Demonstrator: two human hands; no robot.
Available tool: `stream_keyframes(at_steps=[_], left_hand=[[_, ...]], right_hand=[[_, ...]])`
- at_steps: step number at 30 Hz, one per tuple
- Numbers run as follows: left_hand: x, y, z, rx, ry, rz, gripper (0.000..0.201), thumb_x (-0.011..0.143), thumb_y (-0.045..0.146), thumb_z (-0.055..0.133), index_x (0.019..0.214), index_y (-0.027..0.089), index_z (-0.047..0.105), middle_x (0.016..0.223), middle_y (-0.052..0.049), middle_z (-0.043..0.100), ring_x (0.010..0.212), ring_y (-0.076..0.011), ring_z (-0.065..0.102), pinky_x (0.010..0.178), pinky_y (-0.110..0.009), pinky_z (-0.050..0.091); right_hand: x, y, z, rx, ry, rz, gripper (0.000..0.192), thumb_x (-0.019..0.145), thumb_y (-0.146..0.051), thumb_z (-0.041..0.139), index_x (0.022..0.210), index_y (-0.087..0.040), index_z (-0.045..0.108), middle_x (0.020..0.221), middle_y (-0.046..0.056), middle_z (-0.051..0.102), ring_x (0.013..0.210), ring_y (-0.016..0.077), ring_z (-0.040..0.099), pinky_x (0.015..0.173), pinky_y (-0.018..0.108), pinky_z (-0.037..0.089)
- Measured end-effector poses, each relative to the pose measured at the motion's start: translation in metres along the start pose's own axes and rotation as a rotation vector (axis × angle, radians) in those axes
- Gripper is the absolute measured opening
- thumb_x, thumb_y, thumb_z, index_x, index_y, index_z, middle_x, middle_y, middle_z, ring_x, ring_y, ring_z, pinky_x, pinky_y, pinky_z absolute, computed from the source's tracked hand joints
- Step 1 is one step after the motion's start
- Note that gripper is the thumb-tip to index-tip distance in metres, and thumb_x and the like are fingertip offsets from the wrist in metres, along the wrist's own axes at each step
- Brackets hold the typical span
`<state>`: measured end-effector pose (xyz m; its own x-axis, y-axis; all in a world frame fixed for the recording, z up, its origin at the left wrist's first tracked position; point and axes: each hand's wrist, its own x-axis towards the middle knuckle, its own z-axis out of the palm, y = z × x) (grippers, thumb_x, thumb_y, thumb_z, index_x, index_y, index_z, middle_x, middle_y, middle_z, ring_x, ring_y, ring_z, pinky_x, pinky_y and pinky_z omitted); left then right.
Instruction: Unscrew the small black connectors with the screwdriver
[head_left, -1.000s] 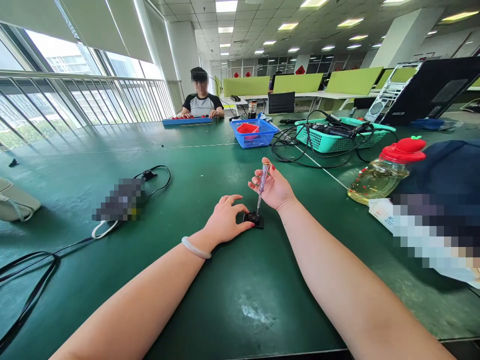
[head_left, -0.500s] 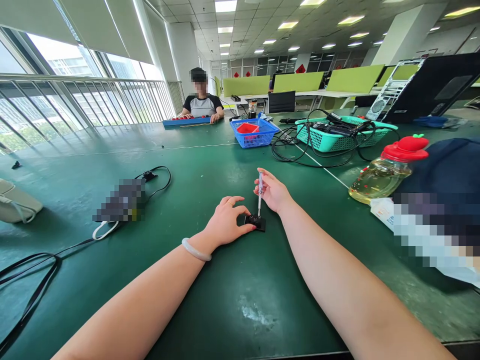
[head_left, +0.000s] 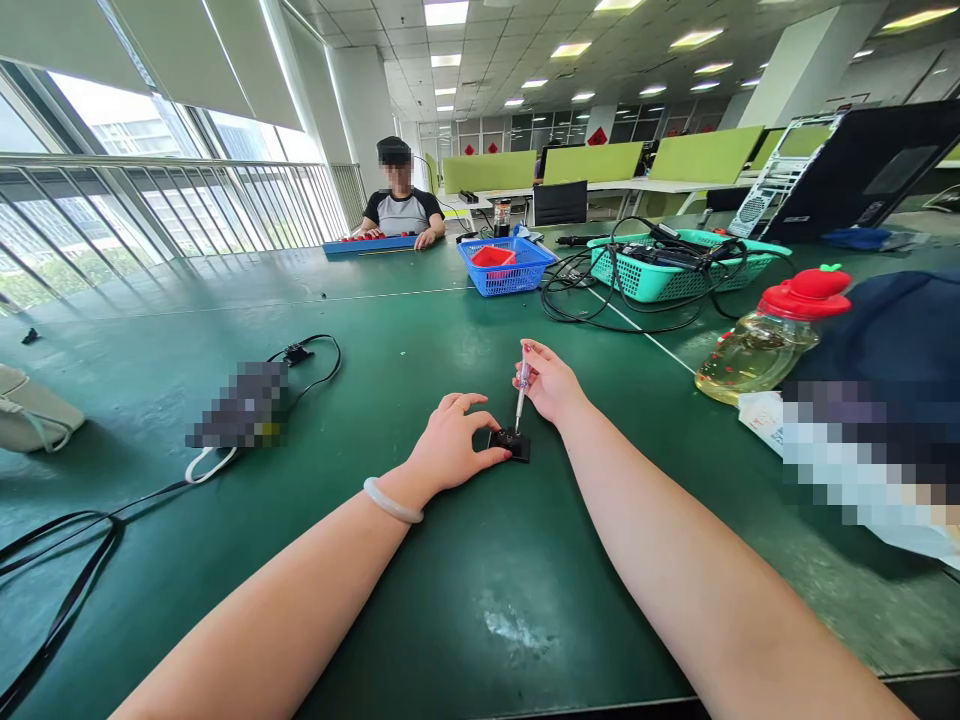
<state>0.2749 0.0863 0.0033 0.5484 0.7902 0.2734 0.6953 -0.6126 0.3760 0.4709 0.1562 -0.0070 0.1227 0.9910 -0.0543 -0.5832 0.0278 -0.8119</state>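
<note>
A small black block-like part (head_left: 519,449) lies on the green table, its kind too small to make out. My left hand (head_left: 455,440) grips its left side between thumb and fingers. In my right hand (head_left: 551,381) is a slim screwdriver (head_left: 520,402) with a clear handle, pinched near its top. The screwdriver leans slightly, its handle to the right, and its tip meets the top of the black part.
Ahead stand a blue basket (head_left: 506,280) and a green basket (head_left: 652,284) with tangled black cables. To the right lies a red-lidded bottle (head_left: 757,345); a dark pixelated device (head_left: 244,405) with a cord is at left. A person (head_left: 403,210) sits across the table.
The screwdriver's handle has tilted a little to the right, along with my right fingers. My left hand and the black part stay in place. The view has shifted slightly.
</note>
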Motion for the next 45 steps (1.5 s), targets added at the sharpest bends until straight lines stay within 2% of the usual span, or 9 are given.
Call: stream_keyframes(at_steps=[7,16,29,45], left_hand=[[-0.0005,0.0010,0.0005,0.002,0.019,0.000,0.026,0.074,0.046,0.075,0.088,0.025,0.071,0.130,-0.007,0.057,0.128,-0.0320,0.043,0.108,-0.052,0.041],[-0.0013,0.0037,-0.0017,0.005,0.026,-0.028,0.025,0.074,0.046,0.075,0.085,0.024,0.070,0.129,-0.007,0.059,0.128,-0.0312,0.044,0.107,-0.051,0.042],[0.0022,0.0001,-0.0020,0.028,0.038,-0.075,0.024,0.076,0.043,0.074,0.085,0.022,0.067,0.127,-0.007,0.061,0.125,-0.0308,0.046,0.105,-0.050,0.044],[0.0022,-0.0009,-0.0012,0.011,0.044,-0.067,0.023,0.075,0.042,0.074,0.084,0.023,0.067,0.125,-0.007,0.062,0.124,-0.0309,0.047,0.105,-0.051,0.044]], right_hand=[[0.0006,-0.0005,-0.0009,-0.001,-0.005,0.024,0.027,0.070,-0.029,0.082,0.091,-0.024,0.065,0.060,-0.005,0.060,0.054,0.0103,0.055,0.056,0.024,0.050],[0.0005,-0.0013,-0.0021,0.070,0.011,0.001,0.015,0.078,-0.023,0.074,0.090,-0.024,0.066,0.061,-0.003,0.061,0.058,0.0114,0.059,0.057,0.025,0.052],[0.0023,-0.0003,-0.0039,0.160,0.050,-0.065,0.018,0.077,-0.022,0.075,0.091,-0.027,0.065,0.064,-0.005,0.061,0.061,0.0111,0.060,0.064,0.026,0.053],[-0.0010,-0.0037,-0.0022,0.163,-0.048,-0.093,0.020,0.079,-0.026,0.072,0.097,-0.030,0.065,0.070,-0.004,0.065,0.064,0.0115,0.062,0.069,0.028,0.053]])
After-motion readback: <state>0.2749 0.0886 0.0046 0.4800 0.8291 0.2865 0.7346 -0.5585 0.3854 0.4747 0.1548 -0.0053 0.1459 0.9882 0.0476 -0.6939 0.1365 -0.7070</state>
